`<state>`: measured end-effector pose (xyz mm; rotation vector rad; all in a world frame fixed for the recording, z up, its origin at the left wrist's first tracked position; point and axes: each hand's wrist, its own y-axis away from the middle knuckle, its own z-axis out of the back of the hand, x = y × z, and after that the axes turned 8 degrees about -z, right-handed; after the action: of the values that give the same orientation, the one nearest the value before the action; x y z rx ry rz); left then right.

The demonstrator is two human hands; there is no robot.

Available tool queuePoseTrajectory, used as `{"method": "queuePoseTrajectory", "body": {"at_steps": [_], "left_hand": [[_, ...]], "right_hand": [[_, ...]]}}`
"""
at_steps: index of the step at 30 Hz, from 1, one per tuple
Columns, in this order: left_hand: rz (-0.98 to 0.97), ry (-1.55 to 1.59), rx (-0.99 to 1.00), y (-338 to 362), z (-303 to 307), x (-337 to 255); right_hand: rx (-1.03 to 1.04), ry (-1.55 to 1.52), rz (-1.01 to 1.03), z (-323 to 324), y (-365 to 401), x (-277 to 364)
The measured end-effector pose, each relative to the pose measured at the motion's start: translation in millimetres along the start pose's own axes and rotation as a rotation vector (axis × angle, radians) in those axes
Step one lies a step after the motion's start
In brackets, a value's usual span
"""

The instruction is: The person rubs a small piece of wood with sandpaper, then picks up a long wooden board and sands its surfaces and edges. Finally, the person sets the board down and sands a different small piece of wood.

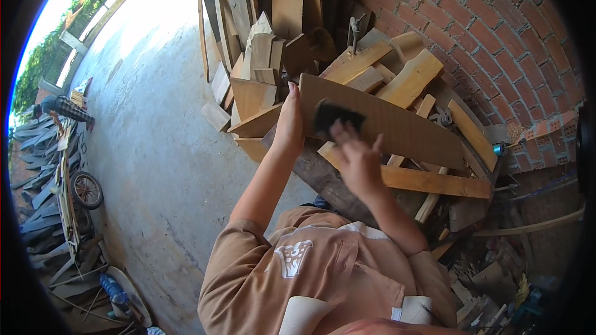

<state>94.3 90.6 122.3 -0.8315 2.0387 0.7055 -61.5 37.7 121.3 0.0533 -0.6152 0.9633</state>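
**Board steadied and rubbed at the wood pile**

The board [397, 127] leans on the wood pile [273, 49], its long axis running from upper left to lower right. The left hand [289, 121] grasps its left end. The right hand [357, 158], blurred, presses a dark pad [332, 115] against its face. The shirt emblem [292, 257] is illegible.

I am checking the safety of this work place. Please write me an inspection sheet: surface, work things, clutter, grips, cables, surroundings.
Surface: concrete floor, bare near the person; no bench seen.
Job's things: wooden board lying tilted across the wood pile; dark pad against its face.
Clutter: wood pile of offcuts stacked loosely against the wall; small scraps at lower right.
Grips: left hand holds the board's end; right hand, blurred, holds the dark pad.
Cables: nothing seen.
Surroundings: brick wall; wheel among planks at left; blue bottle; another person far off.
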Motion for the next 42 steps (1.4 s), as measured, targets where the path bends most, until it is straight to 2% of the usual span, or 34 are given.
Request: {"method": "queuePoseTrajectory", "body": {"at_steps": [3, 5, 7, 8, 9, 11, 12, 14, 16, 18, 22, 24, 26, 28, 29, 31, 32, 34, 35, 37, 38, 40, 41, 42], "left_hand": [[0.061, -0.075, 0.027, 3, -1, -11], [0.027, 0.05, 0.078, 7, -4, -11], [0.035, 0.046, 0.034, 10, -6, -11], [0.054, 0.044, -0.007, 11, -6, -10], [0.069, 0.021, -0.047, 10, -6, -9], [0.058, 0.013, -0.062, 11, -11, -11], [0.054, 0.001, -0.07, 11, -12, -12], [0.037, 0.032, -0.021, 7, -8, -8], [0.017, 0.057, 0.033, 7, -6, -5], [-0.019, 0.007, 0.025, 9, -5, -5], [0.027, 0.017, -0.002, 12, -2, -3], [-0.044, -0.059, -0.023, 15, -1, -2], [-0.035, 0.001, -0.019, 14, -4, -3], [-0.095, 0.003, 0.016, 13, -7, -4], [-0.101, -0.003, 0.008, 15, -12, -8], [-0.065, 0.014, 0.036, 14, -10, -8], [-0.048, 0.018, 0.039, 15, -11, -10], [-0.034, -0.026, 0.0, 14, -5, -8], [-0.022, -0.065, -0.051, 15, -1, -4], [-0.026, -0.067, -0.053, 15, 8, 6], [-0.043, -0.075, -0.058, 15, 10, 8], [-0.054, -0.1, -0.069, 16, 10, 9], [-0.075, -0.115, -0.089, 16, 8, 9], [-0.069, -0.117, -0.082, 17, 5, 6]], "right_hand": [[0.01, 0.019, 0.113, -1, 12, 2], [-0.089, 0.051, -0.077, -1, 14, -45], [-0.13, 0.086, -0.451, 4, 19, -106], [-0.148, 0.103, -0.57, 9, 23, -131], [-0.245, -0.153, -0.548, 13, 17, -145], [-0.191, -0.104, -0.516, -1, 16, -151], [-0.141, -0.055, -0.495, 3, 9, -120], [-0.05, -0.026, -0.247, 7, 3, -55], [0.005, -0.012, -0.004, 7, 10, -24], [0.017, 0.005, 0.015, 9, 19, -34], [-0.213, 0.119, -0.539, 14, 40, -140], [-0.287, -0.087, -0.694, 20, 44, -202], [0.02, -0.062, -0.913, 45, 17, -163], [-0.162, -0.09, -0.443, 15, 8, -126], [-0.086, -0.033, -0.339, 20, 6, -83], [0.021, -0.069, -0.037, 17, 14, -40], [0.049, -0.045, -0.016, 17, 19, -43], [0.014, -0.056, -0.257, 17, 23, -85], [-0.071, -0.044, -0.448, 16, 25, -121], [-0.114, 0.072, -0.81, 34, 30, -175], [-0.336, -0.131, -0.623, 15, 40, -246], [-0.082, -0.153, -0.737, 46, 20, -208], [0.076, -0.178, -0.812, 48, 6, -175], [0.211, -0.167, -0.8, 52, -7, -126]]}}
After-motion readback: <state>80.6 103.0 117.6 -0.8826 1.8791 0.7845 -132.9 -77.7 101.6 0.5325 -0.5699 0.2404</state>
